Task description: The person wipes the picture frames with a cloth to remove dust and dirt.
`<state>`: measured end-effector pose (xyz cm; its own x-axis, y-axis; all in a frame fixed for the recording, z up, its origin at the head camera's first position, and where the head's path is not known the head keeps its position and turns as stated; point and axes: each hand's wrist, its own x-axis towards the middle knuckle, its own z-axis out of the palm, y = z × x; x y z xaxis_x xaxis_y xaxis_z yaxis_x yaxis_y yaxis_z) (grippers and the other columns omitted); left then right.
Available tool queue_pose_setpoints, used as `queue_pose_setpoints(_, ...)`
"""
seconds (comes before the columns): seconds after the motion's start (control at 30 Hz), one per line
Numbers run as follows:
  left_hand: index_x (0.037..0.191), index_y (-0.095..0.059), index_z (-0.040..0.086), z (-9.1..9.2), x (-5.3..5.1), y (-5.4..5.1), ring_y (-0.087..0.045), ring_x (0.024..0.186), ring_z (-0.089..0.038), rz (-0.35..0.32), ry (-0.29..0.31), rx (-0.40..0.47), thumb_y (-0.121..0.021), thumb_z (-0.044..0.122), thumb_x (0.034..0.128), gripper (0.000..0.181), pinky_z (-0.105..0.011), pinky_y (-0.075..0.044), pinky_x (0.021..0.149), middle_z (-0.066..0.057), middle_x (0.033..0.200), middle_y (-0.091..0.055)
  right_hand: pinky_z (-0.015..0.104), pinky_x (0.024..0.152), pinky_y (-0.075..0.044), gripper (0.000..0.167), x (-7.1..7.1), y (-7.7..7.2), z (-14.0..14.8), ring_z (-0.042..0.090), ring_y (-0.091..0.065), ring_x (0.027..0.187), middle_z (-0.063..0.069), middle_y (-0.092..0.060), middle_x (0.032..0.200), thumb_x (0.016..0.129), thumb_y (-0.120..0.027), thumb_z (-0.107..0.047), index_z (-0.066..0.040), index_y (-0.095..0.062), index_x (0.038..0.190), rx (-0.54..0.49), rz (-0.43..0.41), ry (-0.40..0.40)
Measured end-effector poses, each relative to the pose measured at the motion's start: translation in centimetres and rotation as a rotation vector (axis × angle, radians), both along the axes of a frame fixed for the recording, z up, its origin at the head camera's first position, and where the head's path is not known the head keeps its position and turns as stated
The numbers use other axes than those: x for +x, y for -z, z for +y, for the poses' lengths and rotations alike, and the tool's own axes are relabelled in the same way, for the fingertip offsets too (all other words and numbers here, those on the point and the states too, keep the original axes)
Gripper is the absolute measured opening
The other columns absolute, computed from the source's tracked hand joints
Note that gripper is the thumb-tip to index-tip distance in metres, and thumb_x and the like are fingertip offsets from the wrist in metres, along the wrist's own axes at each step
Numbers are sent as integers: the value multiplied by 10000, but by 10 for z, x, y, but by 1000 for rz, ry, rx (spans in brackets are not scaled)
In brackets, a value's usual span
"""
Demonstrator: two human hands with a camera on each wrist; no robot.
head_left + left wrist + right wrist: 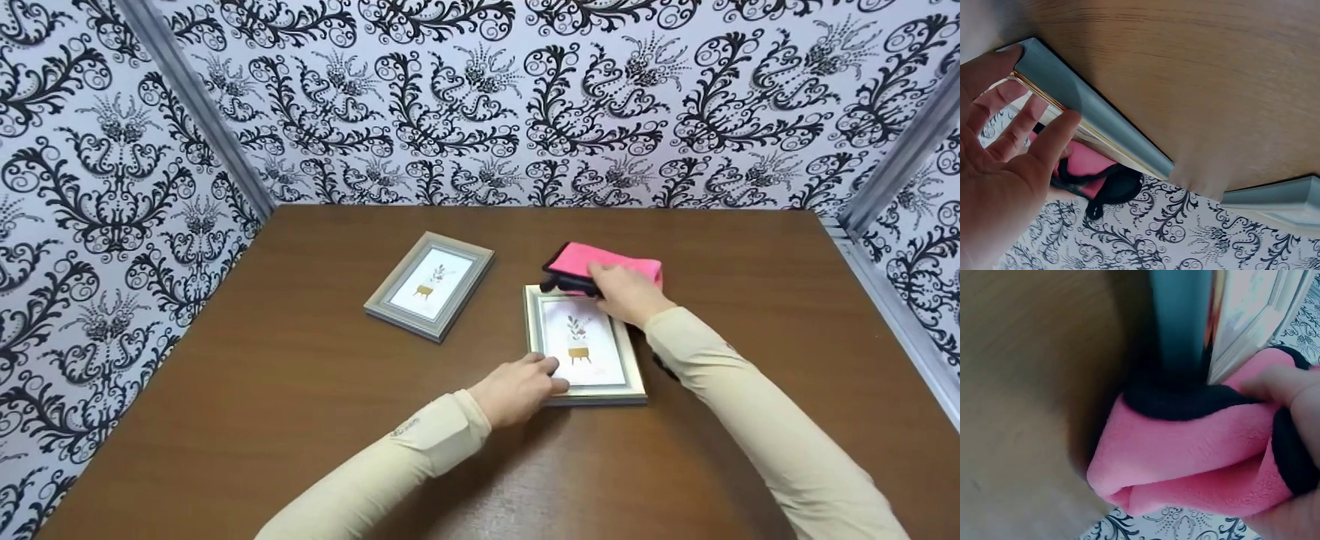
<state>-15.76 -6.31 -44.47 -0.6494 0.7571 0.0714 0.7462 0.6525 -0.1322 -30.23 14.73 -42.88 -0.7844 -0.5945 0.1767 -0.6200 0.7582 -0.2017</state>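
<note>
The larger-looking picture frame (581,341) lies face up between the two hands, ahead and to the right of the left hand (517,391) and just on the near side of the right hand (630,294). The left hand holds its near left corner, thumb and fingers parted around the edge and touching it. The right hand grips a folded pink cloth (611,260) with black trim, thumb and fingers closed on the fabric; some of its fingers are hidden by the folds. That cloth sits at the end of the frame farthest from the left hand, its black edge against the border there, and most of the pink spreads beyond the right hand's fingertips. A second picture frame (430,286) lies tilted at an angle, also face up, well to the left of the right hand and ahead of the left hand, touched by neither. Both frames show a plant in a yellow pot, and both rest on the brown table (315,390) beneath the hands.
</note>
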Motion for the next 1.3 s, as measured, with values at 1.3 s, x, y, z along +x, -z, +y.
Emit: queue_pose_setpoints(1.3, 924, -726, 227, 15, 2, 0, -589, 762, -175, 62, -89, -28, -813, 138, 680, 273, -294, -529, 528, 16, 899, -598, 504, 846, -491, 208, -23, -6, -3, 370, -616, 883, 174, -634, 900, 770, -671, 7, 6, -573, 953, 3, -171, -67)
